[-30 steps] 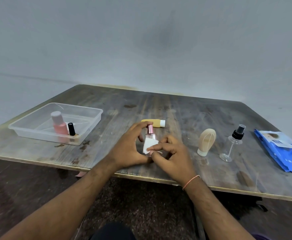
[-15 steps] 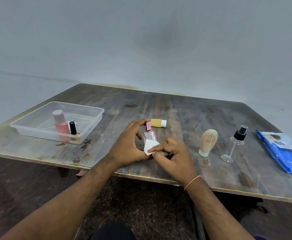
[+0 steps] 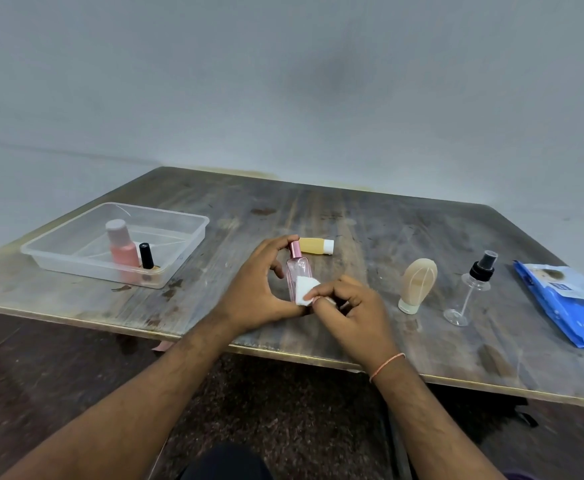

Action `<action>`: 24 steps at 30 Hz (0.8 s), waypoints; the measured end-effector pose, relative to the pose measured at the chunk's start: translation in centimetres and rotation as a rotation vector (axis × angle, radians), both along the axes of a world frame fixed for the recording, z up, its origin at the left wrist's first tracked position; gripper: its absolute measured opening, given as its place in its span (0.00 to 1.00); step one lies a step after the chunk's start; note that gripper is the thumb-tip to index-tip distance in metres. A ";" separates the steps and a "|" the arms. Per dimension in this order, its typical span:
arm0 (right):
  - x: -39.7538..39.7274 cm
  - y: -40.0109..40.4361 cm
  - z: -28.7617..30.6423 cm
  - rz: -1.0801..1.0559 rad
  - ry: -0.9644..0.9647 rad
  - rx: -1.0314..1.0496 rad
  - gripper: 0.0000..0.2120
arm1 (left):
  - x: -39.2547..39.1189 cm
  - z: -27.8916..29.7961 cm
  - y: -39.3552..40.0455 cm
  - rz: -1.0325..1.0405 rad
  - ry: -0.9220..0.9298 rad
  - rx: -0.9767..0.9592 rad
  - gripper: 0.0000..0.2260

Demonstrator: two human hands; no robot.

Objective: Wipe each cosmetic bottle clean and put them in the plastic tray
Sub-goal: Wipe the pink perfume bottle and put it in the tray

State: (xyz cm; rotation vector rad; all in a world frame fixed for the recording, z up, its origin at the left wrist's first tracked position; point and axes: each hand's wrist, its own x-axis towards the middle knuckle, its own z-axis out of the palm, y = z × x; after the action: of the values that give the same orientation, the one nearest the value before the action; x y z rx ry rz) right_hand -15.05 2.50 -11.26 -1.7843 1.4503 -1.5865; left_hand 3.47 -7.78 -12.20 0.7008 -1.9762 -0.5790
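My left hand (image 3: 254,287) grips a small clear pink bottle (image 3: 298,271) with a pink metallic cap, forefinger on the cap and thumb under the base. My right hand (image 3: 347,306) pinches a white wipe pad (image 3: 305,289) against the bottle's lower front. The clear plastic tray (image 3: 186,244) sits at the left and holds a pink bottle (image 3: 121,251) with a pale cap and a small black-capped bottle (image 3: 146,257). On the table are a yellow bottle (image 3: 315,245) lying down, a beige squeeze bottle (image 3: 417,284) and a clear spray bottle (image 3: 472,285).
A blue wipes packet (image 3: 560,303) lies at the right edge of the worn wooden table (image 3: 370,223). The table's front edge runs just under my wrists. A grey wall stands behind the table.
The wipe pad has slid down the pink bottle's front, leaving more of the bottle bare. My left hand's hold is unchanged.
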 end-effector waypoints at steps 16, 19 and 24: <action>-0.1 -0.1 0.1 -0.066 -0.060 0.023 0.10 | 0.0 0.1 0.1 0.014 -0.013 0.002 0.50; -0.3 -0.2 0.1 -0.080 -0.028 0.010 0.12 | -0.1 0.2 0.3 -0.028 -0.074 -0.016 0.51; 0.0 -0.1 0.2 0.061 0.043 0.060 0.14 | -0.1 0.2 0.3 -0.076 -0.107 -0.034 0.49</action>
State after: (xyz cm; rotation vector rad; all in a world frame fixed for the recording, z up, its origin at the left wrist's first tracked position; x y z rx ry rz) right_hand -15.08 2.44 -11.07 -1.8217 1.4331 -1.4681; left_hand 3.40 -7.46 -12.04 0.6495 -2.1150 -0.5621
